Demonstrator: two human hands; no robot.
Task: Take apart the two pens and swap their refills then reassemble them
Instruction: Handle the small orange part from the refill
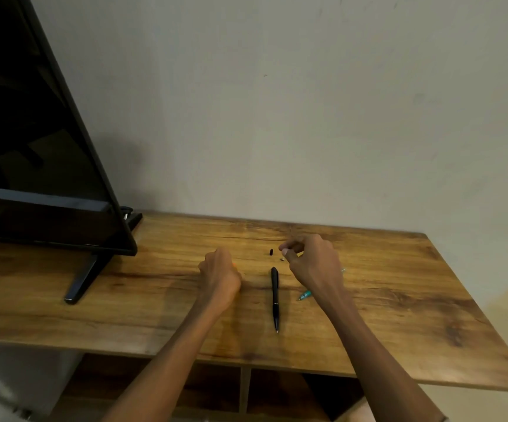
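A black pen (pixel 275 298) lies lengthwise on the wooden table (pixel 399 300), tip toward me, between my two hands. A small black piece (pixel 271 252) rests beyond its far end, with a tiny pale bit (pixel 282 259) beside it. My left hand (pixel 220 275) is a closed fist on the table left of the pen; a sliver of orange shows at its knuckles. My right hand (pixel 313 260) hovers right of the pen with thumb and fingers pinched together over the small parts. A teal pen part (pixel 305 295) pokes out from under my right wrist.
A black flat screen (pixel 33 147) on a slanted stand foot (pixel 83 278) fills the table's left side. A plain wall rises right behind the table. Open shelf compartments (pixel 216 388) sit below the front edge.
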